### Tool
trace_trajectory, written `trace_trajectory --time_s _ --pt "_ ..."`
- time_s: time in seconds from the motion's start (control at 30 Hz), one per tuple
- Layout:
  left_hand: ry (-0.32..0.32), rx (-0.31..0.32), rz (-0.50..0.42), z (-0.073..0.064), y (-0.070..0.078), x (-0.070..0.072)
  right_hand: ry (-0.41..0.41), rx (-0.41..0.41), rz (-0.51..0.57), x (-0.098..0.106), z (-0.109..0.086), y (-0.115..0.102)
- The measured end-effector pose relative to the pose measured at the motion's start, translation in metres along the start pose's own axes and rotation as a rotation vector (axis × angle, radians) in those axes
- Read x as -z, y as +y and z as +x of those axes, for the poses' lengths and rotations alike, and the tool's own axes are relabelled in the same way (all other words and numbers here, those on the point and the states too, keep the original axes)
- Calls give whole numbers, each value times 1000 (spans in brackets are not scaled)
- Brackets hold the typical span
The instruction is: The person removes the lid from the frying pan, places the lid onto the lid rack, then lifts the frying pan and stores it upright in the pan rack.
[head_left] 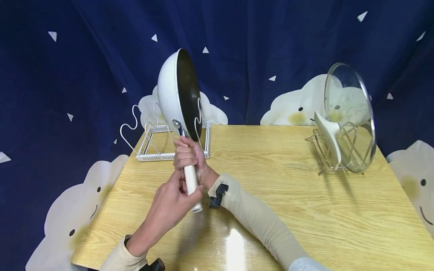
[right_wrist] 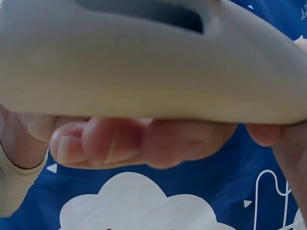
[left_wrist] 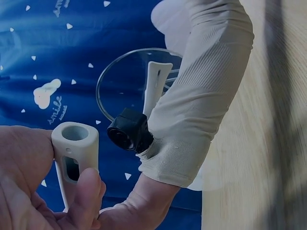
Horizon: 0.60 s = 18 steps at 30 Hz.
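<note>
A white wok [head_left: 168, 86] with a dark inside stands on edge in the air, its bowl up and its white handle [head_left: 191, 178] pointing down toward me. High on the handle, close to the bowl, my right hand [head_left: 191, 156] grips it with curled fingers. Lower down, my left hand [head_left: 173, 199] holds the handle near its end, thumb across it. The left wrist view shows the handle's hollow end [left_wrist: 76, 136] between thumb and fingers. In the right wrist view the handle [right_wrist: 144, 76] fills the top, with fingertips [right_wrist: 115, 143] below it.
Behind the wok, a white wire rack [head_left: 156, 157] sits at the table's back left. At the back right, a wire stand [head_left: 322, 150] bears a glass lid [head_left: 367, 113] and a white curved piece with a stem [head_left: 329, 135]. Beyond the wooden table [head_left: 271, 188] hangs a blue curtain [head_left: 244, 56].
</note>
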<state>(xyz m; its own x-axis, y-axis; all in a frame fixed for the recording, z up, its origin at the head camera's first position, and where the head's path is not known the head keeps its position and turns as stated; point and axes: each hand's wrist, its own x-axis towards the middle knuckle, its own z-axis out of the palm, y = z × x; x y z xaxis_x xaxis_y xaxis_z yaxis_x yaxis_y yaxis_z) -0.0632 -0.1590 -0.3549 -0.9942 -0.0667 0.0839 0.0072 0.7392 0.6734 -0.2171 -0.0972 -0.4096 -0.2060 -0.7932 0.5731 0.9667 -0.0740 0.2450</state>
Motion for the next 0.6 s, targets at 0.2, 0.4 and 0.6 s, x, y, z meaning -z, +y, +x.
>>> trace_trajectory --time_s 0.2,0.4,0.6 --pt "1 -1 3 1 -2 -4 -6 9 -6 5 -4 -2" --pt "-9 -4 5 1 -4 -7 -11 6 -1 7 -6 -3" --pt "-10 3 -3 0 -7 -9 1 11 10 11 -8 -4"
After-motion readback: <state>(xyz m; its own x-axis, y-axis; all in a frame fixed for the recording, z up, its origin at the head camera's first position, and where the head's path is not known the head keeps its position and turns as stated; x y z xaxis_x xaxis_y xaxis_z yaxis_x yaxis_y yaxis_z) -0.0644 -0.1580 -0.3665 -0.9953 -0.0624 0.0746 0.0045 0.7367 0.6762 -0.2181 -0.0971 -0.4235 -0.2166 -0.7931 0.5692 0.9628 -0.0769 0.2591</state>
